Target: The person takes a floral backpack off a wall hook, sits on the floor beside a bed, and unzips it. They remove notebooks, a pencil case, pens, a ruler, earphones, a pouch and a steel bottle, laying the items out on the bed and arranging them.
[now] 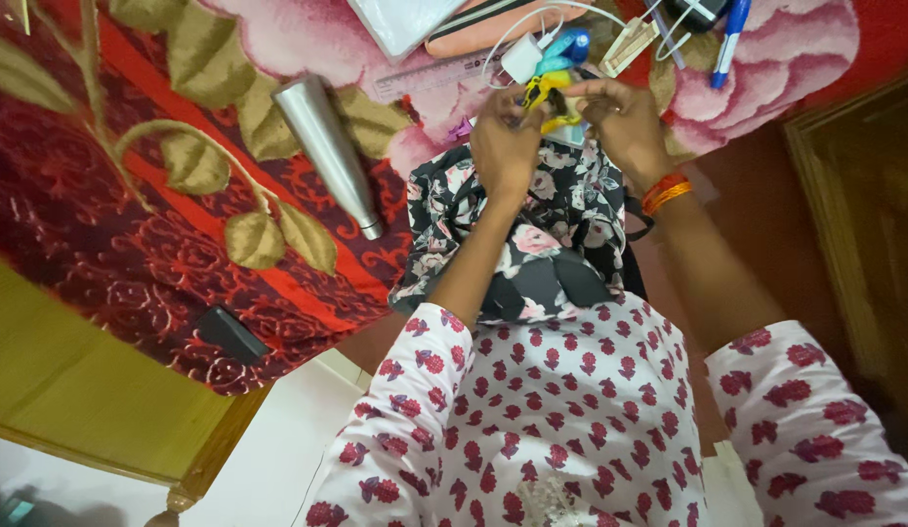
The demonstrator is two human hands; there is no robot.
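We see first the bed (pixel 132 244), covered by a red blanket with big pink flowers and golden leaves; it fills most of the view. On its near edge stands the floral backpack (pixel 532 244), black with pale flowers, and we take it as our landmark. It leans against the body of the person, who wears a white garment with red flower print.

Left of the backpack, well apart, a steel bottle (pixel 327 151) lies on the blanket, tilted. Further left and nearer to the person, a small black flat object (pixel 229 334) lies at the blanket edge; we cannot tell what it is.

Beyond the backpack lie a transparent ruler (pixel 439 73), a white charger with cable (pixel 522 54), and to the right a blue pen (pixel 732 34).

Just above the top of the backpack, both hands meet. The left hand (pixel 505 141) is closed with narrow fingers on a small bundle of coloured items (pixel 552 83), yellow and blue; the items are too blurred to name. The right hand (pixel 625 122), with orange thread bands (pixel 666 192) on its wrist, pinches the same bundle from the other side. The bundle touches both hands and hangs over the backpack opening.
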